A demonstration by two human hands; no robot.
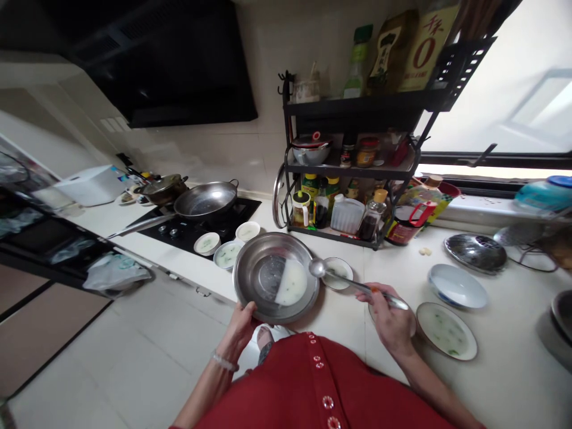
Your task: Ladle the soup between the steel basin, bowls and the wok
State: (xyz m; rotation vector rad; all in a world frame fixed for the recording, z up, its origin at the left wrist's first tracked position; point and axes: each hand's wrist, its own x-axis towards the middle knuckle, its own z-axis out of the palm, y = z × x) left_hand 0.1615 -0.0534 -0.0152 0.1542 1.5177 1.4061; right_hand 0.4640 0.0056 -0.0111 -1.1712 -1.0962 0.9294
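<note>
My left hand (241, 325) grips the near left rim of a wide metal basin (257, 286), which tilts so that a pale, milky soup with green bits (292, 283) pools on its right side. In my right hand (388, 316) is a metal ladle (344, 277), its bowl at the basin's right rim. Just beyond the ladle stands a small bowl of the soup (338, 271). A larger bowl of soup (447, 330) sits right of my right hand, and another bowl lies partly hidden beneath that hand.
Three small filled bowls (229, 254) stand by the stove (167, 229), which bears a wok (205, 201) and a lidded pot (163, 187). A black rack (353, 170) of bottles and jars is against the wall. An upturned-looking white bowl (458, 286) and a metal lid (476, 253) lie at right.
</note>
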